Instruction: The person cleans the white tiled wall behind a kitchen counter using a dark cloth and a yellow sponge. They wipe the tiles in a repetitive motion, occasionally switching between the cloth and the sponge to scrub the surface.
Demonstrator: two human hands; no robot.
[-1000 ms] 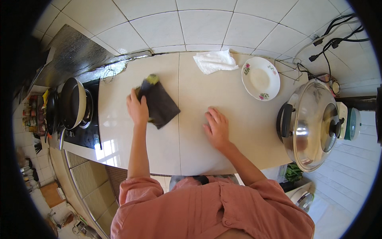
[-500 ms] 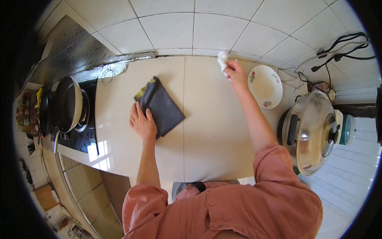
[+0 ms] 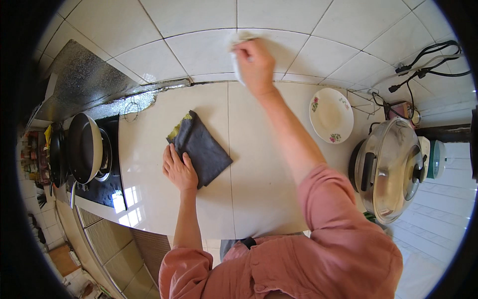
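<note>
My left hand (image 3: 180, 170) lies flat with fingers stretched out, at the left edge of a folded dark grey cloth (image 3: 204, 152). A yellow-green layer shows at the cloth's far corner, and it rests on the pale tiled countertop (image 3: 264, 184). Bunched in the fingers of my right hand (image 3: 257, 67) is a crumpled white tissue (image 3: 239, 72), partly blurred. That hand is up at the white wall tiles (image 3: 199, 50) behind the counter. Whether the tissue presses on the tiles is hard to make out.
A white plate with flower prints (image 3: 331, 117) sits at the back right. Beside it stands a large pot with a clear lid (image 3: 391, 169), below black cables (image 3: 423, 65). To the left, a frying pan (image 3: 84, 149) stands on the black stove (image 3: 107, 192).
My right hand has moved left and up with the tissue, from near the plate to the wall tiles. My left hand stays by the cloth; the view has tilted slightly.
</note>
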